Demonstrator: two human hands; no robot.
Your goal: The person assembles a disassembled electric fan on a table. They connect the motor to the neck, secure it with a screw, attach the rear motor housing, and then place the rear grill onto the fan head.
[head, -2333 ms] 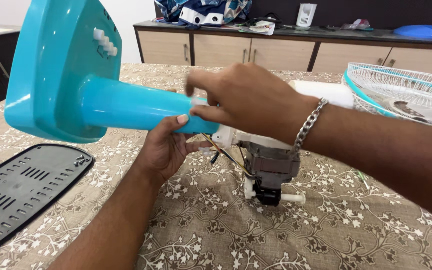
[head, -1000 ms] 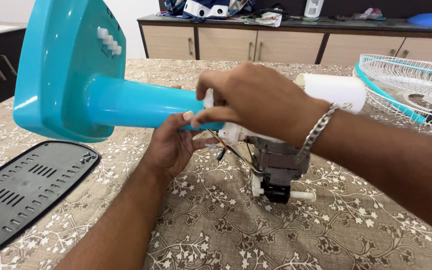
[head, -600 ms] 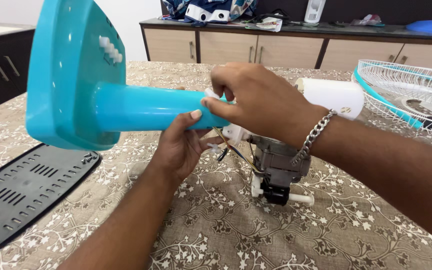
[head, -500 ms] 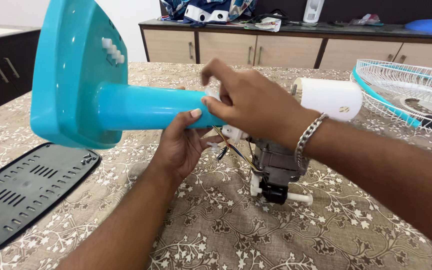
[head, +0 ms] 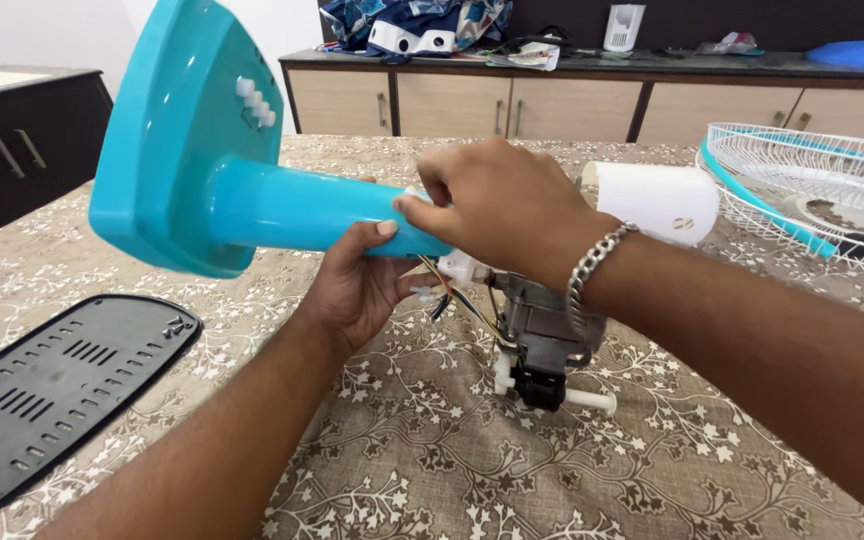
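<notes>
My left hand [head: 357, 285] clamped under blue stand [head: 252, 205], mid frame. Right hand [head: 497, 205] pinches its end. Hard, smooth, light; motor [head: 542, 325] heavy.

The turquoise fan stand [head: 252, 200] is smooth, glossy plastic that catches the light, with small white plastic buttons [head: 254, 102] on its base. The motor [head: 544, 320] shows bare grey metal, matt and dull, with black and white plastic parts and plastic-coated wires [head: 457, 298]. The white cover [head: 652, 200] is smooth plastic. The black vented plate [head: 52, 390] is matt plastic. The tabletop [head: 452, 470] wears a patterned woven cloth. The grille [head: 812, 180] is white-coated wire. A shiny metal chain bracelet [head: 592, 265] circles the wrist.
</notes>
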